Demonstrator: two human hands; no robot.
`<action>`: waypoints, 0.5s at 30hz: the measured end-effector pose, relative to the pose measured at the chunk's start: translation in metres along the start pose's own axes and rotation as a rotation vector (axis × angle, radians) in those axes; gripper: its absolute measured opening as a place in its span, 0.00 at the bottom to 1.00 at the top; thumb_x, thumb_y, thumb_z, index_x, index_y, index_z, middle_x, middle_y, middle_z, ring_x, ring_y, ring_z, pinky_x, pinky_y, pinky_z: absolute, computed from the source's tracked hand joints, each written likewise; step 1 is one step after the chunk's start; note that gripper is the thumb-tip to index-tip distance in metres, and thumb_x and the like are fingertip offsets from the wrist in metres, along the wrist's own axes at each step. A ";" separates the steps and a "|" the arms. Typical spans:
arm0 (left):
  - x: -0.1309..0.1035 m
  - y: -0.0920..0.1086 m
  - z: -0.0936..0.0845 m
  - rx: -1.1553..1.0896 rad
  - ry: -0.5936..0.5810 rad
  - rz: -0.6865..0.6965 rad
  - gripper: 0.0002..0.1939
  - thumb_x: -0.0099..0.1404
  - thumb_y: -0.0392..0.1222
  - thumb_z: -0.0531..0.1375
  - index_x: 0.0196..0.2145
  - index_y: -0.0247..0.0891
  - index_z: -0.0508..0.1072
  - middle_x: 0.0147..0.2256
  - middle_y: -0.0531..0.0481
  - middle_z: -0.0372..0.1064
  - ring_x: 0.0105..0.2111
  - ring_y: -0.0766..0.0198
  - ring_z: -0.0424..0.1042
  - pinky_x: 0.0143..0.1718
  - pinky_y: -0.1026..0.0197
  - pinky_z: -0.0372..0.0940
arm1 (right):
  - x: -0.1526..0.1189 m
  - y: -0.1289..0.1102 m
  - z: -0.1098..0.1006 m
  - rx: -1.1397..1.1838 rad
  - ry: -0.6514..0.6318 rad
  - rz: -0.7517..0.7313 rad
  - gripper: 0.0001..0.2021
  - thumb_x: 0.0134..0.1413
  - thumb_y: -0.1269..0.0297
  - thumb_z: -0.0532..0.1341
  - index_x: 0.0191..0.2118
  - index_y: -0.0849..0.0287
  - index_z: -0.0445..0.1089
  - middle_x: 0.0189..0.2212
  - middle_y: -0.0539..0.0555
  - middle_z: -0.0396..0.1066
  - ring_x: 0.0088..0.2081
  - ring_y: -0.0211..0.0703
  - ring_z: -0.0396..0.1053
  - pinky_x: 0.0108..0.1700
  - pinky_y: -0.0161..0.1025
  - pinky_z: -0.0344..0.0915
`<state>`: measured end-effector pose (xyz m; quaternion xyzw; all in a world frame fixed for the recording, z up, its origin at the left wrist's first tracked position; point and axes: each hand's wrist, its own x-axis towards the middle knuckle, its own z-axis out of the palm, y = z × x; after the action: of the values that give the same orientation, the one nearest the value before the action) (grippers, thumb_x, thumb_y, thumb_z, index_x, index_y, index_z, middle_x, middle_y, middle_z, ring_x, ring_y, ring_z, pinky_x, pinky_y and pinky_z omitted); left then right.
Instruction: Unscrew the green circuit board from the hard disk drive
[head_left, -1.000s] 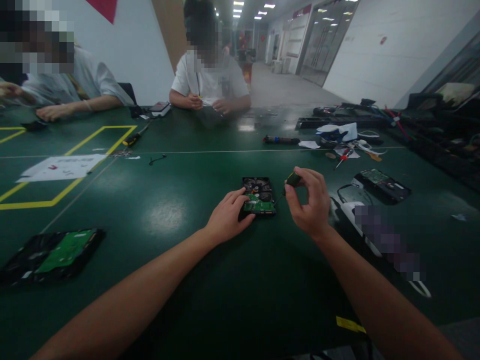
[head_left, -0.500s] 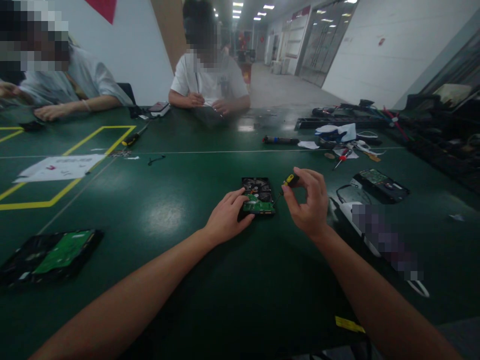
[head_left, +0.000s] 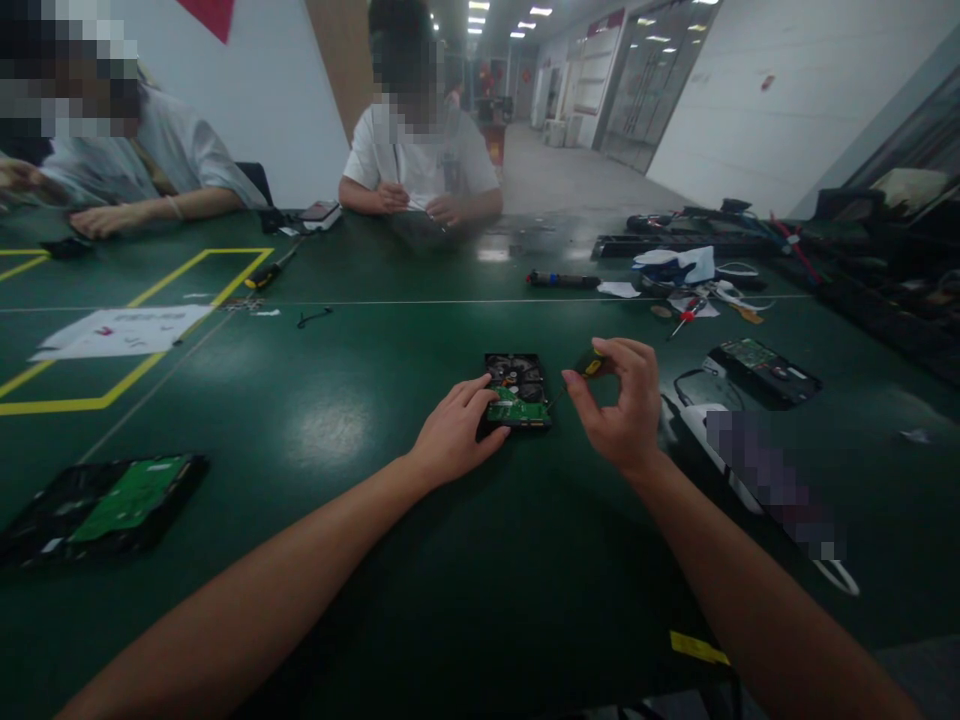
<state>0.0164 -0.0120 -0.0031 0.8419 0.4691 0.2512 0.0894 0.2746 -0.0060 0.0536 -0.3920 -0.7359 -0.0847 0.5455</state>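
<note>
A hard drive (head_left: pixel 517 372) lies on the green table with its green circuit board facing up. My left hand (head_left: pixel 457 425) grips its left side, fingers on top and thumb along the near edge. In my right hand (head_left: pixel 619 400) is a screwdriver (head_left: pixel 591 363) with a yellow and black handle, pinched between thumb and fingers. Its thin shaft slants down to the left, and the tip is at the right side of the drive by the circuit board. Whether the tip sits in a screw is too small to tell.
Another hard drive (head_left: pixel 135 505) lies at the left, and one more (head_left: pixel 765 370) at the right near a white-edged, blurred-out object (head_left: pixel 697 425). Tools and cables (head_left: pixel 690 280) crowd the back right. A yellow-handled screwdriver (head_left: pixel 262 275) and papers (head_left: pixel 124 332) lie at left. Two people sit opposite.
The screwdriver's handle has turned and shifted slightly right in my right hand. My left hand and the hard drive have stayed in place.
</note>
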 end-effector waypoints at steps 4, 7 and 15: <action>0.000 -0.001 0.001 0.005 0.004 0.000 0.24 0.70 0.53 0.63 0.58 0.40 0.69 0.68 0.38 0.60 0.68 0.45 0.60 0.67 0.41 0.63 | 0.000 0.000 0.001 0.030 -0.039 -0.013 0.28 0.62 0.71 0.64 0.66 0.49 0.63 0.57 0.59 0.68 0.53 0.53 0.73 0.47 0.52 0.81; -0.001 -0.001 0.001 0.008 0.005 0.004 0.24 0.70 0.53 0.63 0.58 0.40 0.68 0.68 0.38 0.60 0.69 0.45 0.60 0.67 0.41 0.63 | 0.000 -0.001 0.001 0.011 -0.010 0.005 0.27 0.62 0.70 0.66 0.65 0.48 0.64 0.55 0.58 0.68 0.47 0.50 0.74 0.43 0.50 0.81; -0.001 -0.001 0.000 0.005 -0.003 -0.001 0.24 0.71 0.52 0.63 0.59 0.39 0.68 0.69 0.38 0.60 0.68 0.46 0.60 0.67 0.41 0.64 | -0.001 -0.001 0.002 0.056 -0.037 0.009 0.29 0.63 0.72 0.63 0.67 0.47 0.62 0.58 0.59 0.67 0.50 0.50 0.74 0.45 0.50 0.81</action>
<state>0.0155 -0.0121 -0.0037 0.8423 0.4699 0.2487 0.0883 0.2728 -0.0062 0.0523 -0.3811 -0.7463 -0.0544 0.5430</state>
